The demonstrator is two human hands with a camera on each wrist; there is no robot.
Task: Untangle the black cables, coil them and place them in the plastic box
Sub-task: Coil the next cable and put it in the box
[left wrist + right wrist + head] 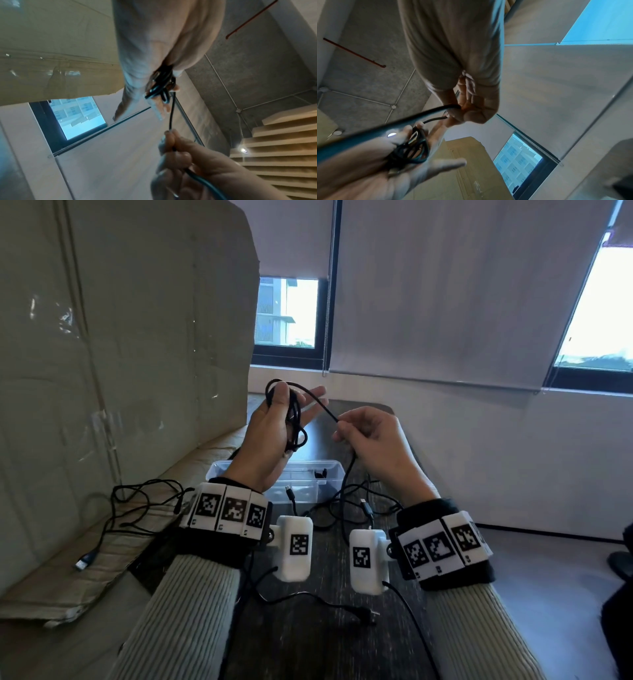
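Note:
My left hand [270, 426] is raised above the table with its fingers spread, and its thumb pins a coil of black cable [294, 422] against the palm. A strand leaves the coil and runs right to my right hand [370, 433], which pinches it between thumb and fingertips, then hangs down to the table. In the left wrist view the coil [161, 83] sits under the thumb and the right hand [180, 162] grips the strand below. The right wrist view has the strand [402, 121] and the coil [412, 148] in the left hand [385, 173]. A clear plastic box [334, 474] stands below the hands.
More black cables [342, 508] lie loose on the dark table [308, 645] in front of the box. Another cable [130, 508] with a USB plug [84, 561] lies on the cardboard sheet [120, 337] that leans up on the left. A plug end [363, 613] lies near me.

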